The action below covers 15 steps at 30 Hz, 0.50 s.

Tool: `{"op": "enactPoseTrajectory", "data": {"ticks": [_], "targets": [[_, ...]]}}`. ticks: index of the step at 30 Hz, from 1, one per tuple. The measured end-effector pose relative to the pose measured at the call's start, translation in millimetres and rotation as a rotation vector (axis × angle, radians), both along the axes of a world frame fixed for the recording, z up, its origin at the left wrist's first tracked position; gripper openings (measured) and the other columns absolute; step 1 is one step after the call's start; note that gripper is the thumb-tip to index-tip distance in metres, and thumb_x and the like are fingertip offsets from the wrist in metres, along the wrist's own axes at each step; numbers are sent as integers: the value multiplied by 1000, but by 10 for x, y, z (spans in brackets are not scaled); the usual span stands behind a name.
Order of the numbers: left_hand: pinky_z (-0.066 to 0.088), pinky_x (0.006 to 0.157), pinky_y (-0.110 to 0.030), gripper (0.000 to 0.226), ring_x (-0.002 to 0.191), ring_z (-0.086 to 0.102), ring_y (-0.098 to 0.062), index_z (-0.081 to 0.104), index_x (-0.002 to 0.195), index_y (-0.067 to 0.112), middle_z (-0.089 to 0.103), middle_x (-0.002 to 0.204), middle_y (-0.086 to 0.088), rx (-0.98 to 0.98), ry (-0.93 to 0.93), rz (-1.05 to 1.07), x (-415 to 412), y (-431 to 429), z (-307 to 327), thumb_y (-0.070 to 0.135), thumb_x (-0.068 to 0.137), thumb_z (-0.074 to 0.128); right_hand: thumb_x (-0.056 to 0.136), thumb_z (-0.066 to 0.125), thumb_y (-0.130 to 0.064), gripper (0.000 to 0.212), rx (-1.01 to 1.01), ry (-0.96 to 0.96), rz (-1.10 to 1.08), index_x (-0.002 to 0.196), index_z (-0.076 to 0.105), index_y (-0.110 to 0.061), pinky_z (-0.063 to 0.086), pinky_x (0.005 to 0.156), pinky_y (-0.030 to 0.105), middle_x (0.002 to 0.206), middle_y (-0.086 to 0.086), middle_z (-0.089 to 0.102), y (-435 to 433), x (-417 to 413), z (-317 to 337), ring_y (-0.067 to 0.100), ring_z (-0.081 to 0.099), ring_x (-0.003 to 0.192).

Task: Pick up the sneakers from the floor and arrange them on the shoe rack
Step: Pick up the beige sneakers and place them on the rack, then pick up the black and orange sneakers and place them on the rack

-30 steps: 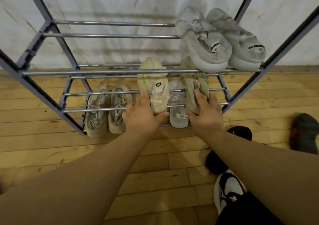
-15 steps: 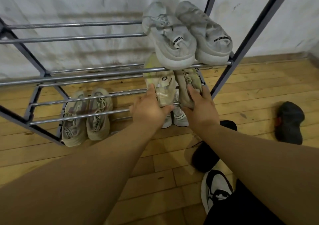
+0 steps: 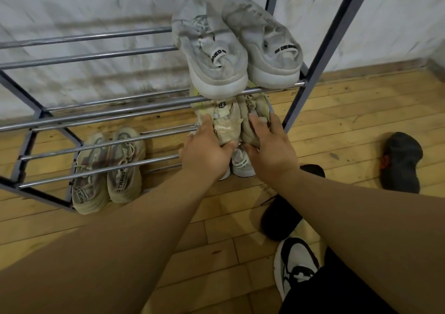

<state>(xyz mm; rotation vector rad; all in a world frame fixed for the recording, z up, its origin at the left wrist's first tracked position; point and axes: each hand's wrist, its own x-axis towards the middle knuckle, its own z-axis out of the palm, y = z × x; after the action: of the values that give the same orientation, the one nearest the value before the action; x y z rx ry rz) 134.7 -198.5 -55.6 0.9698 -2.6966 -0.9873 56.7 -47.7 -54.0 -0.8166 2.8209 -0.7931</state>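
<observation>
A pair of beige sneakers lies on the middle tier of the metal shoe rack [image 3: 96, 111], at its right end, just under the upper rods. My left hand [image 3: 204, 152] grips the heel of the left beige sneaker [image 3: 224, 123], thumb on its inner side. My right hand [image 3: 269, 150] holds the right beige sneaker [image 3: 255, 111], fingers laid along its top. The two shoes touch side by side, and their toes are hidden behind the upper tier.
A grey-white pair [image 3: 216, 56] sits on the upper tier at the right. On the floor under the rack are a tan pair [image 3: 108, 169] at the left and a white pair [image 3: 242, 167] below my hands. Two dark shoes [image 3: 401, 162] [image 3: 284, 215] and a black-and-white sneaker [image 3: 293, 265] lie at the right.
The two beige sneakers have slid together and toward the right end of the tier, with both hands still on them. My hands are closer to each other now.
</observation>
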Motion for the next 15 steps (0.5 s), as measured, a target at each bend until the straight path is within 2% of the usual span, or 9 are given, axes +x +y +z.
{"op": "enactPoseTrajectory", "data": {"ticks": [3, 6, 8, 11, 13, 15], "targets": [[45, 103, -59, 92, 137, 49, -36, 20, 156, 36, 56, 148, 2, 21, -54, -9, -36, -3, 23, 71, 78, 56, 99, 60, -36, 73, 59, -61, 43, 159, 18, -41, 40, 113, 46, 171, 5, 2, 37, -7, 192, 34, 24, 152], [38, 110, -58, 97, 141, 41, -39, 13, 158, 33, 43, 157, -7, 1, -54, -3, 25, 99, 146, 67, 81, 60, 99, 61, -39, 78, 224, -88, 179, 160, 13, -42, 40, 112, 43, 171, 3, 4, 205, -90, 602, 31, 29, 151], [32, 112, -55, 97, 140, 32, -41, 10, 158, 33, 31, 157, -16, -33, 59, 38, 216, 357, 208, 58, 83, 66, 98, 61, -43, 78, 388, -35, 328, 161, 14, -40, 41, 112, 42, 169, 4, 16, 420, -136, 911, 30, 35, 148], [39, 105, -51, 88, 130, 39, -39, 19, 154, 29, 38, 147, -19, -171, 255, -10, 499, 813, 148, 54, 82, 64, 98, 60, -49, 75, 749, 9, 509, 160, 18, -40, 42, 109, 40, 164, -2, 27, 850, -223, 1286, 24, 40, 143], [31, 111, -47, 85, 136, 29, -33, 15, 153, 34, 29, 149, -9, -36, 117, -156, 599, 1047, 65, 53, 86, 62, 97, 58, -54, 71, 890, -96, 503, 158, 23, -42, 43, 108, 36, 160, -4, 34, 1111, -281, 1432, 20, 45, 138], [28, 114, -45, 86, 142, 24, -32, 7, 157, 39, 23, 152, -5, 56, -109, -342, 629, 1204, -87, 55, 91, 59, 96, 60, -55, 71, 896, -223, 410, 157, 27, -41, 44, 106, 35, 156, -3, 40, 1329, -361, 1421, 20, 50, 132]]}}
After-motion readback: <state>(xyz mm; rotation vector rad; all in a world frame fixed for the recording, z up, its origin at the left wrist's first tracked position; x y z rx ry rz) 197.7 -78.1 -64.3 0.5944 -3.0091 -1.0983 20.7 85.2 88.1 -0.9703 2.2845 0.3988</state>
